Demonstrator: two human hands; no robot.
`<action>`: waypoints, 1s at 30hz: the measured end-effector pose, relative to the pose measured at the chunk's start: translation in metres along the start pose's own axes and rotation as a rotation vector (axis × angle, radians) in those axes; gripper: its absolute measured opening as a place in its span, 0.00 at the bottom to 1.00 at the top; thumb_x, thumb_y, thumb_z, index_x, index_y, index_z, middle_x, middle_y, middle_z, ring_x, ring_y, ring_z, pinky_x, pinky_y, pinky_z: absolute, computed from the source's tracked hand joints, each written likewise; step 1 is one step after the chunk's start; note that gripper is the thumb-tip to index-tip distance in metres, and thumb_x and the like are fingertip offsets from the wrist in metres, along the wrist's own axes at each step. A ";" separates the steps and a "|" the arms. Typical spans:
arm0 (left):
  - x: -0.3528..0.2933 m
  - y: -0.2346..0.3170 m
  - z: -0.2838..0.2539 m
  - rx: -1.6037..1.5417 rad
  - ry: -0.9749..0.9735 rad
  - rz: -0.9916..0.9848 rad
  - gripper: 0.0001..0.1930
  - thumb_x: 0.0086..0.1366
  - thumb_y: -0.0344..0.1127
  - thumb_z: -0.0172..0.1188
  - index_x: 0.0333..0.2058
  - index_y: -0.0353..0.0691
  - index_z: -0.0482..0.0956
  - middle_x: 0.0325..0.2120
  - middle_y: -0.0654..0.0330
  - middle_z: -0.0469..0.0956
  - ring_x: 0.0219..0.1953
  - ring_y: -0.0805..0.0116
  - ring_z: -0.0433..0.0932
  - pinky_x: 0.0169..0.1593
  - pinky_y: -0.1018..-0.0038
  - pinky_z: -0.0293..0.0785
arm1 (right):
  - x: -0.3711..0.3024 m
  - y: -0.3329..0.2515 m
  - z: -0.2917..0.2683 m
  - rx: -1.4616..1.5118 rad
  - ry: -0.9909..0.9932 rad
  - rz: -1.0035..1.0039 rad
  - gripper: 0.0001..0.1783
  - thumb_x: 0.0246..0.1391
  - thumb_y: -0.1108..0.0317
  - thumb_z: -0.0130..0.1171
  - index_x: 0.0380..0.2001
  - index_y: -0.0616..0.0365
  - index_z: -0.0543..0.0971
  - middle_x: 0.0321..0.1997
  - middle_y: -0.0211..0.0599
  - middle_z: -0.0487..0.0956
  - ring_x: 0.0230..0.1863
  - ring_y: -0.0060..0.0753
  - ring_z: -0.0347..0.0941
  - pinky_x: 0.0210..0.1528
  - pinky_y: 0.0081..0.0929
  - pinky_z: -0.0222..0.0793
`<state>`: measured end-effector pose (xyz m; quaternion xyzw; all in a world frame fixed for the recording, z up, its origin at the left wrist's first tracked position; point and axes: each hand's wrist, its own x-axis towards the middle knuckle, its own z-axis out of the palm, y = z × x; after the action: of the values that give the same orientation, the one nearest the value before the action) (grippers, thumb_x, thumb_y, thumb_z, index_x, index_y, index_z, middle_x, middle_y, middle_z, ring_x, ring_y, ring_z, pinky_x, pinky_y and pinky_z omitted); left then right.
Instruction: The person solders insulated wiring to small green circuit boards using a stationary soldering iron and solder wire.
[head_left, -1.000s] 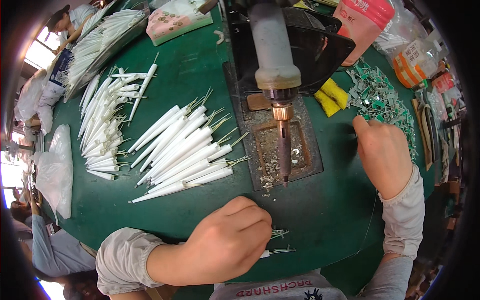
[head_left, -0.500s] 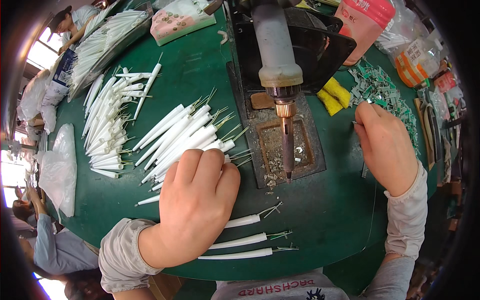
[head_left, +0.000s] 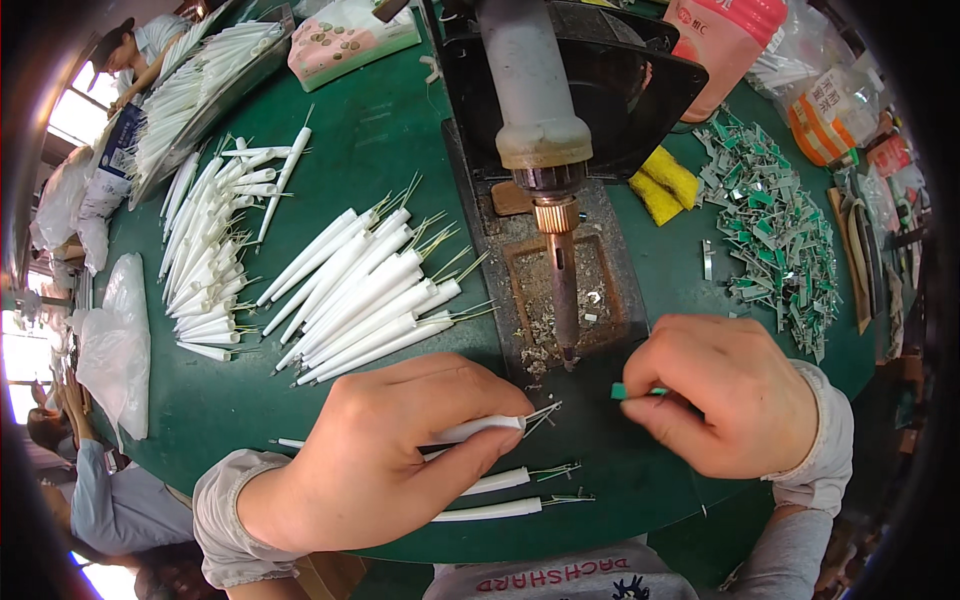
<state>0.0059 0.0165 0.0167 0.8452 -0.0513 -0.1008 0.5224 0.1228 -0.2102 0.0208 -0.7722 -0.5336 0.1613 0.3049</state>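
My left hand (head_left: 400,450) pinches a slim white tapered tube (head_left: 478,429) near its open end, where thin wires stick out to the right. Between the thumb and fingers of my right hand (head_left: 715,390) is a small green circuit board (head_left: 632,392). A soldering iron (head_left: 548,130) points tip down between and beyond my hands, over a dark tray with scraps (head_left: 530,340). Just in front of me lie more white tubes (head_left: 500,509) with wires, partly under my left hand. Left of the iron is a pile of wired white tubes (head_left: 370,290).
A heap of small green-and-grey boards (head_left: 785,230) spreads at the right, beside a yellow sponge (head_left: 668,185). Another tube pile (head_left: 210,270) and a plastic bag (head_left: 118,345) lie left. A pink pouch (head_left: 720,50) stands behind; people sit at the far left.
My right hand has come from the board heap toward the middle, now with a green board showing in its pinch. My left hand has shifted nearer and right, onto a front tube.
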 end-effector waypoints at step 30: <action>-0.001 -0.006 0.025 -0.082 0.137 0.066 0.09 0.49 0.20 0.67 0.31 0.36 0.82 0.34 0.58 0.74 0.34 0.72 0.74 0.31 0.81 0.69 | 0.004 -0.003 0.027 0.667 -0.031 0.261 0.08 0.45 0.78 0.60 0.32 0.59 0.76 0.24 0.28 0.77 0.26 0.18 0.76 0.22 0.17 0.71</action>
<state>-0.0008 -0.0021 0.0009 0.8257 -0.0390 -0.0272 0.5620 0.1068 -0.1982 0.0022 -0.6892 -0.3531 0.3760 0.5089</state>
